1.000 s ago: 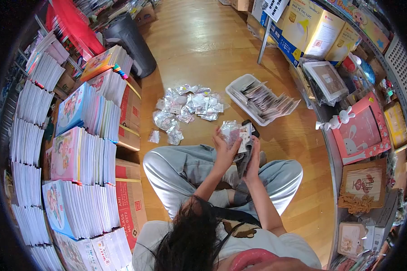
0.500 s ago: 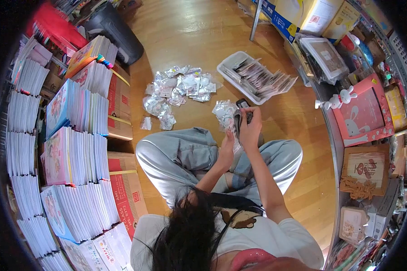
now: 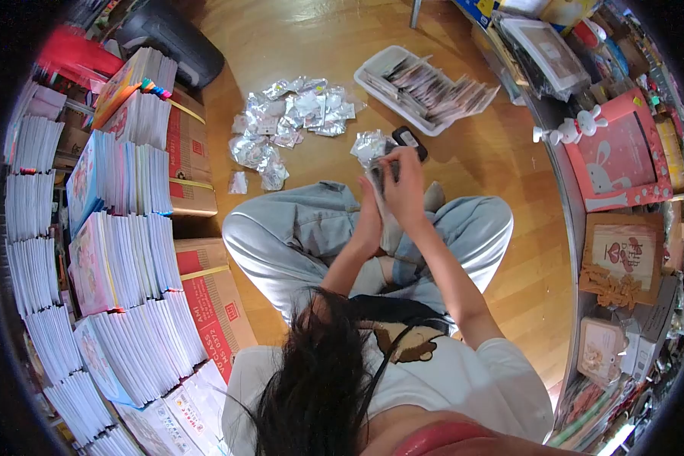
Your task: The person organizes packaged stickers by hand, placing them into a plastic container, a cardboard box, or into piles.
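Note:
I sit cross-legged on a wooden floor, both hands together in front of my shins. My right hand pinches a thin packet, dark grey and partly clear, from above. Against its left side lies my left hand, fingers closed along it; what is inside the packet is too small to make out. Just past my fingertips rests a small heap of shiny clear packets. Next to it on the floor is a black oblong object with a pale label.
A larger pile of shiny packets spreads ahead to the left. Ahead to the right stands a white tray full of upright packets. Stacked booklets and cardboard boxes line my left; a shelf with a pink frame runs along my right.
The view has tilted, so the floor items appear higher. My right hand has turned and come closer to my left, its fingers now further over the packet.

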A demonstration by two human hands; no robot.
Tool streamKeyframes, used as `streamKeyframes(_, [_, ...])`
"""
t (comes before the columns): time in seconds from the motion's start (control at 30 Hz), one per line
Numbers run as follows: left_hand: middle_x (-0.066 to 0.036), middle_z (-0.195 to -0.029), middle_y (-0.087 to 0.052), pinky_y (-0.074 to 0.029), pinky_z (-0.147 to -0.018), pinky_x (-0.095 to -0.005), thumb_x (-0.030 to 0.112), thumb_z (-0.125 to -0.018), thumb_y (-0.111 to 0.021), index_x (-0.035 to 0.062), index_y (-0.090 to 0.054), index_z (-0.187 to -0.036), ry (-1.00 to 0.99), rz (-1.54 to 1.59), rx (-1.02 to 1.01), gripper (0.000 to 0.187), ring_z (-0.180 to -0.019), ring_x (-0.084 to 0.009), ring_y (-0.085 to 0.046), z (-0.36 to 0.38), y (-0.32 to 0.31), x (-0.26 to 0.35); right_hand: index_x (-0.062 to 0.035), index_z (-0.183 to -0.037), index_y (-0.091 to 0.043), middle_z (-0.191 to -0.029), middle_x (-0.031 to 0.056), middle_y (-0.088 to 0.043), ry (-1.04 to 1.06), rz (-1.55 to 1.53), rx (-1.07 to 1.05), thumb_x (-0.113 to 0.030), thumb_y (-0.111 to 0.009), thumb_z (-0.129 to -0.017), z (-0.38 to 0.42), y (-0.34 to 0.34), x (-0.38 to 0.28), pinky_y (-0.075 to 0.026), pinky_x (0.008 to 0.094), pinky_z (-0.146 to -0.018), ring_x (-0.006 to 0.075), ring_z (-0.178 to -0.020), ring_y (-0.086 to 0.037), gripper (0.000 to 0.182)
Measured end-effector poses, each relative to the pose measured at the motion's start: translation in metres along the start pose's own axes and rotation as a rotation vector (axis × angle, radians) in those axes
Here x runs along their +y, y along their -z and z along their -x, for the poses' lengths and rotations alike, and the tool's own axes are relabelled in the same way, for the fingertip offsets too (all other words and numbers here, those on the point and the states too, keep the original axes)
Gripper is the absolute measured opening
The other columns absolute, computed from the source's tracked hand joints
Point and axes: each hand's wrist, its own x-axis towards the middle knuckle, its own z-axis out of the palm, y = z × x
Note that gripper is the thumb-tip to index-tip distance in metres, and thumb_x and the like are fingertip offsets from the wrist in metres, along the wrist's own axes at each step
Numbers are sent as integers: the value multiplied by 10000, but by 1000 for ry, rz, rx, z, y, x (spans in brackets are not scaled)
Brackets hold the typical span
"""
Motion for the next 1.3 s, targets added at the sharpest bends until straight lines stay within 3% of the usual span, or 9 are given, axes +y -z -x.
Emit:
streamKeyframes(0.1, [-69, -1314, -411, -290, -1020, -346, 598, -887, -222, 63, -313, -1329, 259, 290, -7, 700, -1194, -204, -407, -7, 15, 33, -21, -823, -508, -839, 149, -480, 132, -17, -76, -45, -613, -741, 24, -4, -13, -392, 409, -724, 341, -841, -485, 136])
streamKeyframes(0.2, [-76, -1288, -435, -314, -1002, -351, 587, -893, -225, 53, -334, -1311, 24, 192, -274, 686, -1165, -215, -434, -15, 35, 27, -13, -836, -499, -834, 157, -479, 219, 40, -128, -27, -624, -726, 34, 3, 4, -398, 399, -720, 340, -846, -488, 167])
streamKeyframes(0.4, [-57, -1286, -431, -303, -1002, -339, 559, -909, -209, 94, -330, -1315, -18, 9, 21, 629, -1182, -211, -410, 3, 1, 0, -13, -837, -487, -833, 164, -478, -27, -3, 40, 10, -607, -730, -3, 10, 5, -406, 381, -711, 348, -814, -487, 162])
streamKeyframes(0.57, [-77, -1213, -492, -323, -984, -352, 611, -886, -200, 71, -415, -1250, 87, 87, 83, 685, -1152, -224, -443, -11, 15, 36, -8, -832, -485, -837, 163, -480, 193, -10, -129, -38, -611, -736, 35, -2, -5, -410, 390, -717, 355, -825, -487, 161])
streamKeyframes(0.7, [-84, -1266, -462, -304, -1005, -351, 608, -888, -205, 56, -382, -1287, -28, -68, -46, 704, -1178, -224, -425, -7, 19, 23, -13, -838, -488, -847, 161, -488, 122, 65, -89, -62, -610, -745, 30, 5, 19, -409, 398, -721, 352, -839, -490, 161])
streamKeyframes(0.8, [-74, -1328, -398, -269, -1028, -344, 578, -902, -210, 63, -317, -1329, -33, -42, 31, 678, -1216, -218, -380, 5, -2, 1, -5, -842, -480, -823, 156, -492, -7, 16, 38, 8, -601, -734, 0, 12, 9, -418, 368, -699, 339, -781, -505, 163])
streamKeyframes(1.07, [-87, -1197, -504, -335, -962, -326, 635, -872, -209, 11, -441, -1223, -3, -207, 47, 752, -1103, -204, -476, -14, 11, 35, -46, -784, -480, -835, 125, -490, 218, -21, -148, -34, -627, -674, 29, 2, -6, -410, 403, -703, 339, -823, -496, 184])
streamKeyframes(1.17, [-88, -1184, -508, -339, -955, -313, 616, -884, -217, 6, -443, -1219, -54, -207, 32, 732, -1086, -188, -484, -9, 8, 25, -33, -765, -473, -814, 133, -487, 266, 90, -99, -34, -635, -673, 16, 16, 6, -412, 406, -695, 342, -798, -495, 187])
streamKeyframes(1.3, [-87, -1271, -451, -327, -985, -349, 576, -902, -214, 39, -320, -1316, -80, -164, 51, 686, -1160, -227, -446, -3, 7, 5, -25, -747, -476, -753, 128, -483, 67, 48, 107, -10, -644, -665, -9, 19, 4, -418, 378, -654, 321, -731, -507, 188])
